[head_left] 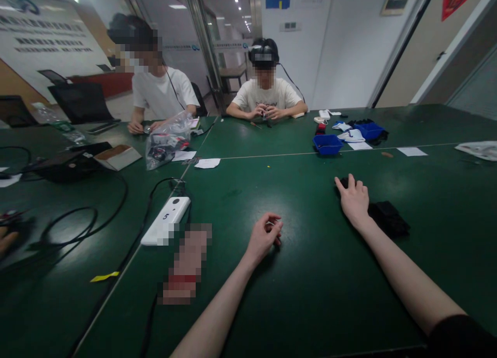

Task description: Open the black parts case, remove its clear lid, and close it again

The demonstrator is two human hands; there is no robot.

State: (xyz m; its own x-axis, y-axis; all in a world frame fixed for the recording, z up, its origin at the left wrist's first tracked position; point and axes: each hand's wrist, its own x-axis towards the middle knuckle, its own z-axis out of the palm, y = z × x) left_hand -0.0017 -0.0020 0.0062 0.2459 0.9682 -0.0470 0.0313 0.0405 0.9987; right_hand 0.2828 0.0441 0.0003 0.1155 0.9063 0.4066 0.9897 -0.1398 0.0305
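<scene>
My right hand (354, 200) rests on the right half of the green table, its fingers bent over a small black item (344, 182). Most of that item is hidden under the fingers, so its kind cannot be made out. Just right of this wrist lies a dark black bundle (388, 218) that looks like stacked folded cloth. Nearer the middle, my left hand (266, 234) hovers at or just over the tabletop with loosely curled, parted fingers. Nothing shows in it.
Left of my hands lie a white power strip (169, 218), a pixelated reddish object (188, 262) and black cables. Farther off are a clear plastic bag (166, 143), a blue tray (327, 144) and paper pieces (207, 163). Two people sit across the table; another hand (8, 239) shows far left.
</scene>
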